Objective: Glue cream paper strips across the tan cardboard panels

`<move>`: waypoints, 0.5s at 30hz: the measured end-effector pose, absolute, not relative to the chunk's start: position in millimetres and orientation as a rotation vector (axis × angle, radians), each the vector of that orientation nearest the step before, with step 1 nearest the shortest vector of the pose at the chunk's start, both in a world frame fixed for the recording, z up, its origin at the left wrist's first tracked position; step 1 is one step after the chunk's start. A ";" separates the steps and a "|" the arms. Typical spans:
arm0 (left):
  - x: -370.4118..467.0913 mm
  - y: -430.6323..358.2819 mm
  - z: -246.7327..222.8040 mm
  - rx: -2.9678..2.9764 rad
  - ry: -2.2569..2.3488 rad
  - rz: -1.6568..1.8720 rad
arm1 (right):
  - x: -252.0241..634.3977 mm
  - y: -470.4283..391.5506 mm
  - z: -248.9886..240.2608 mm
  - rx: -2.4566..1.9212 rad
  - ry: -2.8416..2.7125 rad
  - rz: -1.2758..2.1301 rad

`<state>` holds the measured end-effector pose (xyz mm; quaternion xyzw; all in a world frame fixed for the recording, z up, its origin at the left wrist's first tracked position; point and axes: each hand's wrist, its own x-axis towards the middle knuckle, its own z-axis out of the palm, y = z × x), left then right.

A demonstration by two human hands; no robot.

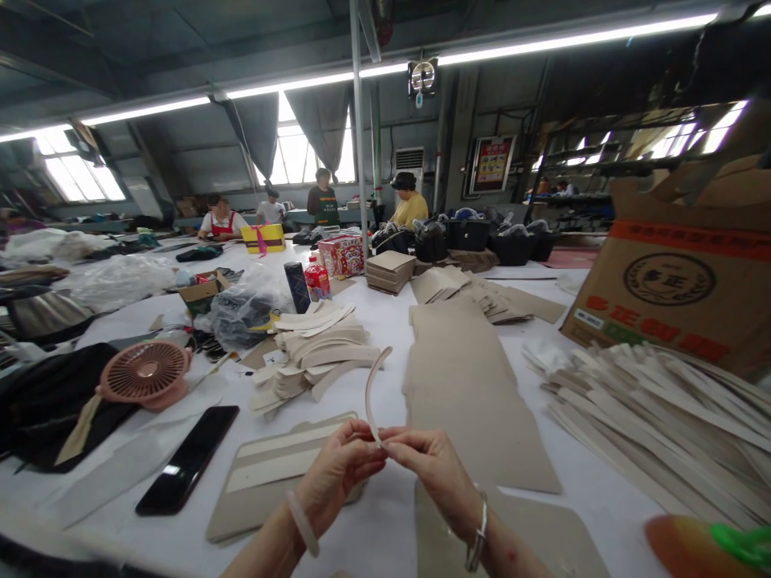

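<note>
A thin curved beige strip (372, 393) stands on edge, its lower end pinched between the fingertips of my left hand (344, 466) and my right hand (429, 466). Both hands meet at that end, fingers closed. Under and left of my left hand lies a grey-beige board (241, 510) with pale strips across it. Beyond the hands is a pile of curved beige strips (328, 345). Large flat beige sheets (463, 393) lie in the middle, and another board (536, 530) is partly under my right forearm.
To the left are a black phone (188, 459), a pink fan (144, 371) and plastic bags (250, 301). Long strips (662, 417) and a cardboard box (668, 273) stand at the right. Farther back are a bottle (316, 279), stacked boards (390, 271) and several people.
</note>
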<state>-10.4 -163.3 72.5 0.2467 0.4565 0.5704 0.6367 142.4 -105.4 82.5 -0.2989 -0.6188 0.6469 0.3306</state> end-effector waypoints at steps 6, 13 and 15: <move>-6.0 -163.7 72.9 0.562 1.081 1.287 | 143.4 -105.0 80.1 -0.765 -1.499 1.857; -1.1 -159.8 64.5 0.549 1.051 1.321 | 139.3 -105.6 70.8 -0.856 -1.695 1.589; -0.2 -159.9 64.0 0.536 1.023 1.338 | 139.1 -106.2 70.9 -0.881 -1.725 1.505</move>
